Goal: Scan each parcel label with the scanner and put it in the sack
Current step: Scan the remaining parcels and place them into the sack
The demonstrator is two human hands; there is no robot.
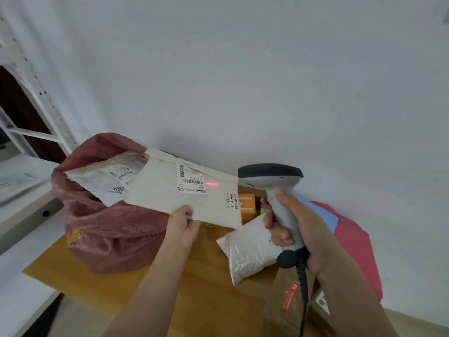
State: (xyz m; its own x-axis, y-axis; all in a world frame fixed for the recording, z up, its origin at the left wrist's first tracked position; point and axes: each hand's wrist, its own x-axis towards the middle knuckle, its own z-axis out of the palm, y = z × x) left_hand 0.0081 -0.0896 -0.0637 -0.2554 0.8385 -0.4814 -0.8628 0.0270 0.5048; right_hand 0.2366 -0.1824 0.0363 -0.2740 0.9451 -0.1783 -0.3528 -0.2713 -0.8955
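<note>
Nearest, at 5 o'clock: brown cardboard box [286,302] with a red sticker, at the bench's near right edge; the scanner's dark coiled cable [303,288] hangs in front of it.

Right hand [295,229] at 4 o'clock, its grip wrapped around the grey handle of the scanner [274,188]; forefinger at the trigger side, though whether it presses cannot be told. The scanner's dark head points toward 9 o'clock.

Left hand [182,224] just below centre, grip pinched on the lower edge of a white padded parcel [170,190], thumb on top, fingers hidden beneath. The parcel is held flat in the air, above the bench [97,283], face up. Its printed label [192,178] sits right of the parcel's middle; a red scan line [211,184] falls just right of the label's barcode, on bare envelope.

Below the scanner, a small white bubble mailer [247,249] lies on the wooden bench. Behind it, an orange box [246,205], partly hidden by the held parcel.

At 9 o'clock, a red woven sack [102,227] stands on the bench, mouth open. Another white parcel [107,178] with a "2002" tag lies in that mouth, its far corner overlapped by the held parcel.

At 3 o'clock, a red and blue sheet [349,234] leans by the wall. Far left, white metal shelving [31,98].
</note>
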